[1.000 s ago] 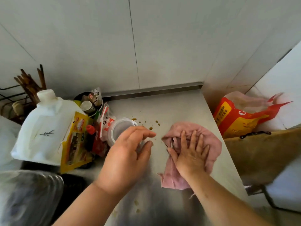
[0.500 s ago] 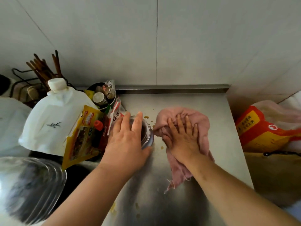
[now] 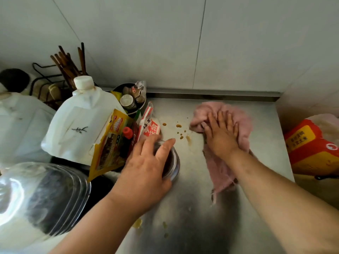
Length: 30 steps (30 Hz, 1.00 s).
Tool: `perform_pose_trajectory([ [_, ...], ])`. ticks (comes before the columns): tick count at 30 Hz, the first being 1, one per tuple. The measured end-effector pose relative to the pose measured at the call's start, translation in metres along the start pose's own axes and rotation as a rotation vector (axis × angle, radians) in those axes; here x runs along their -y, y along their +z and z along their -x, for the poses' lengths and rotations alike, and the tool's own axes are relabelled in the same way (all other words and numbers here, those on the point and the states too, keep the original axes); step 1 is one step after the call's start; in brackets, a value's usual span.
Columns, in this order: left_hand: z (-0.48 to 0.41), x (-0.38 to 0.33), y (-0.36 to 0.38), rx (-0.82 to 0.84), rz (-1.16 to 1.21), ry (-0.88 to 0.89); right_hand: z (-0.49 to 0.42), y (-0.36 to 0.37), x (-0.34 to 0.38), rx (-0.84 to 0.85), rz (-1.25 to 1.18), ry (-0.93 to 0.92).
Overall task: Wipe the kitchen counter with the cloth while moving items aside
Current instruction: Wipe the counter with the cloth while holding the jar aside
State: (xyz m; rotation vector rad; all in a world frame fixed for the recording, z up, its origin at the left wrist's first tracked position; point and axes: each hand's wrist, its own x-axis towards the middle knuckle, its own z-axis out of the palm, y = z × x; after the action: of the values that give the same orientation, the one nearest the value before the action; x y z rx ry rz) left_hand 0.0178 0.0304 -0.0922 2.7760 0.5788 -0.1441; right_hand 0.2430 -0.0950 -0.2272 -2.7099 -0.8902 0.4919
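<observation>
A pink cloth (image 3: 236, 114) lies spread on the steel counter (image 3: 266, 143). My right hand (image 3: 222, 134) presses flat on it with straight fingers. Brown drops (image 3: 178, 126) dot the counter just left of the cloth. A clear lidded jar (image 3: 173, 162) with dark contents stands at the counter's left part. My left hand (image 3: 146, 167) lies over its top, fingers spread and curved round the lid.
Left of the jar crowd a white jug (image 3: 78, 121), a yellow sachet (image 3: 110, 143), a red-and-white packet (image 3: 150, 125), a pot of small jars (image 3: 132, 99) and a chopstick rack (image 3: 69, 63). A glass lid (image 3: 42, 197) sits at lower left, an orange rice bag (image 3: 311, 149) at right.
My left hand came down onto the jar and drew it toward me. My right hand slid the cloth away toward the back wall, uncovering brown drops.
</observation>
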Motion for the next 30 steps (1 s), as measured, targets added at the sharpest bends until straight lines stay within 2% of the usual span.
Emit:
perform_pose_trajectory([
  [4,0.011,0.007,0.001,0.003,-0.004,-0.002,-0.034,0.002,0.057,0.093,-0.043,-0.117],
  [9,0.019,0.012,0.002,-0.020,-0.034,-0.002,-0.019,0.021,0.097,0.135,0.038,-0.354],
  [14,0.018,0.010,0.002,-0.011,-0.035,-0.004,0.046,0.032,0.065,0.114,-0.002,-0.379],
  [19,0.011,0.006,0.002,-0.003,-0.023,0.035,0.068,0.012,-0.005,0.087,0.115,-0.394],
  [21,0.007,0.002,0.002,-0.002,-0.024,0.044,0.052,-0.004,-0.035,0.031,0.150,-0.324],
  [24,0.003,-0.004,0.002,-0.002,-0.043,0.052,0.018,-0.020,-0.065,-0.062,0.194,-0.045],
  [27,0.003,-0.010,0.006,-0.013,-0.032,0.037,-0.013,-0.019,-0.055,-0.092,0.122,0.176],
  [30,0.003,-0.020,0.009,-0.002,-0.033,0.013,-0.018,-0.009,-0.021,-0.112,0.014,0.162],
])
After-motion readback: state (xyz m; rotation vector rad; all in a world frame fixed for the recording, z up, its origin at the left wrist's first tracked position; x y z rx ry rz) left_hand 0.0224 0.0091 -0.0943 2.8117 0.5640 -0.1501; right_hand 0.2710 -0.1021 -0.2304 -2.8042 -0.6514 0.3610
